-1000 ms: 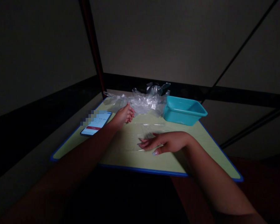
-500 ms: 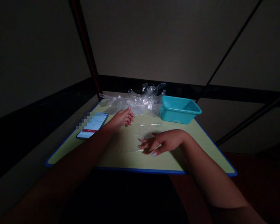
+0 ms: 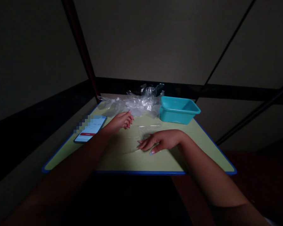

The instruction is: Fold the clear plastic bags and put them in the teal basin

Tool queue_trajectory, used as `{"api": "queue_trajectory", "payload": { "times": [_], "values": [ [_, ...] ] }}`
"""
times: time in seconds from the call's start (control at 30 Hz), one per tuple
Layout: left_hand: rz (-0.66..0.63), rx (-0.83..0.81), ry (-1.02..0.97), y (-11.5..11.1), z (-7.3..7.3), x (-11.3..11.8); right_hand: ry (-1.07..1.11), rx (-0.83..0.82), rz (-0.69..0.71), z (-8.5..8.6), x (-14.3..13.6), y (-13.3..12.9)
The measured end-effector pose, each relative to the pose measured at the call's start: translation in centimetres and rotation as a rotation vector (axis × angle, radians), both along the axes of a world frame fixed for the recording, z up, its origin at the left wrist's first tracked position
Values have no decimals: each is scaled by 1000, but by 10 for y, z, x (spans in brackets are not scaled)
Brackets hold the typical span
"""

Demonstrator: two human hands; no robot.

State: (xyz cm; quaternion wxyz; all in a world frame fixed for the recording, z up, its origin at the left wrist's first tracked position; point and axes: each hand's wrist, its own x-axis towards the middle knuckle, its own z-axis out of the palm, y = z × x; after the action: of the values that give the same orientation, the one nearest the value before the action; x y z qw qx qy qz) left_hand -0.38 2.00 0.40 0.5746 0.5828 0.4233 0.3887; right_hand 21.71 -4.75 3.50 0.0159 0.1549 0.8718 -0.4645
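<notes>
A thin clear plastic bag (image 3: 129, 139) lies flat on the yellow-green table, its outline faint. My right hand (image 3: 161, 140) rests palm down on the bag's right part, thumb apart from the other fingers. Near the bag's far left side is my left hand (image 3: 121, 121), its fingers curled and the thumb near the index finger; whether anything is between them is too small to tell. Behind the hands sits a crumpled heap of clear plastic bags (image 3: 141, 105). A turquoise basket (image 3: 178, 116) stands to the right of the heap.
A phone (image 3: 91, 128) with a lit screen lies at the table's left side, beside my left forearm. The table (image 3: 155, 163) has a blue edge. Dark wall panels (image 3: 151, 47) rise behind it.
The whole view has shifted slightly, with things a little further left. My right hand's fingers are closer together on the bag. My left hand has hardly moved.
</notes>
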Motion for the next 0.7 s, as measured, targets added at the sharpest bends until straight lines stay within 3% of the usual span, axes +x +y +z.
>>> {"api": "queue_trajectory", "payload": {
  "times": [0.27, 0.47, 0.7],
  "values": [
    [-139, 48, 58, 0, -5, -4, 165, -105, -143, -3, 4, 13],
    [-239, 44, 92, 0, -3, -8, 267, -207, -363, -11, 7, 19],
    [-452, 71, 402, -1, 10, -18, 348, -292, -551, -23, 6, 25]
  ]
}}
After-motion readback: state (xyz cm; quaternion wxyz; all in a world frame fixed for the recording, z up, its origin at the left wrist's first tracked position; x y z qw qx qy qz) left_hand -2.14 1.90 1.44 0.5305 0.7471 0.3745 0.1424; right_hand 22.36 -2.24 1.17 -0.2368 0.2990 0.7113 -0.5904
